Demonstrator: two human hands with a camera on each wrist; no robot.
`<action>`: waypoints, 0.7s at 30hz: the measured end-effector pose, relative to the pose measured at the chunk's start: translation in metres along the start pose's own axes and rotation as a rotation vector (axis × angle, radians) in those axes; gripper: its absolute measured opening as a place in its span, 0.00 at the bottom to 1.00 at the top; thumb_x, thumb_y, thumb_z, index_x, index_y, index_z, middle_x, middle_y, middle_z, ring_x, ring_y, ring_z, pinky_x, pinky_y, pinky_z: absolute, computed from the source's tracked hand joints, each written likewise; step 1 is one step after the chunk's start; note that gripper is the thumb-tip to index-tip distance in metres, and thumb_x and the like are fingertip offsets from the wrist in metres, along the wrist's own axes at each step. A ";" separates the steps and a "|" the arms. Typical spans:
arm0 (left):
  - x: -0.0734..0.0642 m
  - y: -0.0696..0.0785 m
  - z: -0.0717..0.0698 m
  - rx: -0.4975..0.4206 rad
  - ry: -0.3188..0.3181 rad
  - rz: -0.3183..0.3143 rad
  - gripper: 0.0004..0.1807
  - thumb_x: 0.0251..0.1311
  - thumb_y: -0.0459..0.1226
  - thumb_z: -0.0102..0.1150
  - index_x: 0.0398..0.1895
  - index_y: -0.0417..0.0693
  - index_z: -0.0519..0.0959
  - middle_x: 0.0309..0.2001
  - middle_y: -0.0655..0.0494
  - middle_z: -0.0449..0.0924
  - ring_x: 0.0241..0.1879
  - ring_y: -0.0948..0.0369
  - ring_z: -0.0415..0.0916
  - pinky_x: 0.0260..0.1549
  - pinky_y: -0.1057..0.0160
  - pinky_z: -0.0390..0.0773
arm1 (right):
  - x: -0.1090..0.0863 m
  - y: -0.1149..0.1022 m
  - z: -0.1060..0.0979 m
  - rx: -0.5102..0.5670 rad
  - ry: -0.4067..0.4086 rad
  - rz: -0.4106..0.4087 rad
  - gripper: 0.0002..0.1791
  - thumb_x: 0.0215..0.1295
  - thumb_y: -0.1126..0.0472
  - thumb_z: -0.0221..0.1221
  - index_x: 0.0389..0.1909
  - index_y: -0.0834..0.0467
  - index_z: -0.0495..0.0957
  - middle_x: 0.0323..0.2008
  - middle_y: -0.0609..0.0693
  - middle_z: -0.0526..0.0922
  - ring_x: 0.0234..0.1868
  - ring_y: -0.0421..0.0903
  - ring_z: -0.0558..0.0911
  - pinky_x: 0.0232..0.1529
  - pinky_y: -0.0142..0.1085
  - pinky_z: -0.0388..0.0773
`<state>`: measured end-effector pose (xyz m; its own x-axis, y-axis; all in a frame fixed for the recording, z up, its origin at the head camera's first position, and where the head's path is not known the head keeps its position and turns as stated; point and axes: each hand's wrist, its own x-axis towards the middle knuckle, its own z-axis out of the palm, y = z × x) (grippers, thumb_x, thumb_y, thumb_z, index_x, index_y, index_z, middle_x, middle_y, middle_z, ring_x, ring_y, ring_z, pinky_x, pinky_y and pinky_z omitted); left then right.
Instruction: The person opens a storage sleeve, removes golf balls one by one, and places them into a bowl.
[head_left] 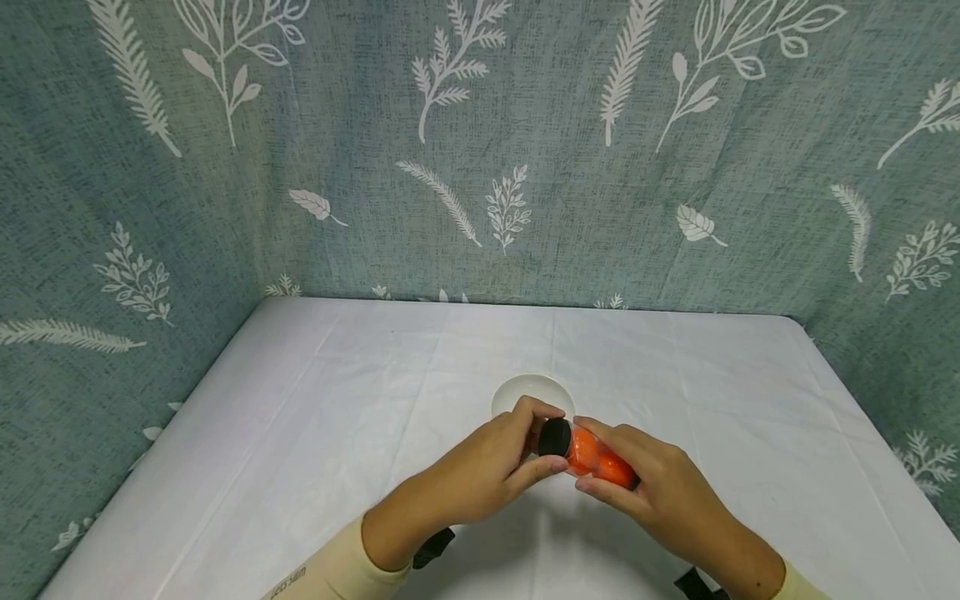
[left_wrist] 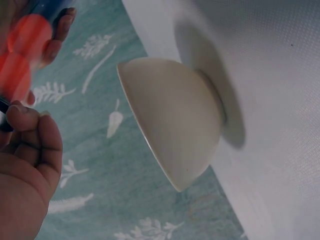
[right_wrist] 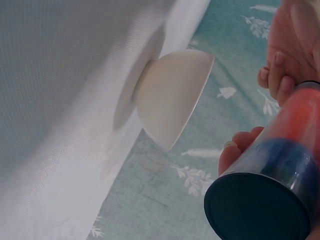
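Holding a clear tube [head_left: 587,452] tilted in the air over the white surface [head_left: 337,417], on the near side of the bowl [left_wrist: 172,117] and well short of the far edge. Both hands close together on the tube: pinching the black cap [head_left: 555,437] between thumb and fingers with the left hand [head_left: 487,462], gripping the body with the right hand [head_left: 652,471]. Cap end turned toward the left edge, dark base [right_wrist: 257,207] away from it. Inside, through the clear wall, orange balls [left_wrist: 30,36] and, next to the base, something blue [right_wrist: 290,162], not clear enough to name. Just beyond the hands, near the middle of the surface, the bowl, upright on its foot and touched by neither.

Probably at the step of working the cap, judging by the pinch at that end; cannot tell whether loosening or tightening, nor how firmly seated. Seems to call next for a steady right grip on the body while turning or pulling the cap with the left, and for keeping that end raised, so as not to spill the balls if freed.
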<state>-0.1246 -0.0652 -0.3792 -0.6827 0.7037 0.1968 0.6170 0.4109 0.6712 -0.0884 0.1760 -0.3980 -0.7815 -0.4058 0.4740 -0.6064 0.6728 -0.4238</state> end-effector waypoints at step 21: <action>0.002 -0.005 -0.004 -0.116 0.136 0.029 0.24 0.68 0.42 0.60 0.60 0.56 0.59 0.41 0.62 0.74 0.39 0.64 0.72 0.41 0.68 0.78 | 0.002 0.002 0.000 -0.001 0.032 0.005 0.33 0.53 0.50 0.74 0.62 0.47 0.78 0.46 0.42 0.85 0.39 0.35 0.81 0.35 0.29 0.82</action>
<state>-0.1301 -0.0680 -0.3791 -0.7169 0.6261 0.3067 0.5933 0.3168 0.7400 -0.0912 0.1767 -0.3983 -0.7794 -0.3827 0.4961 -0.6024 0.6753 -0.4255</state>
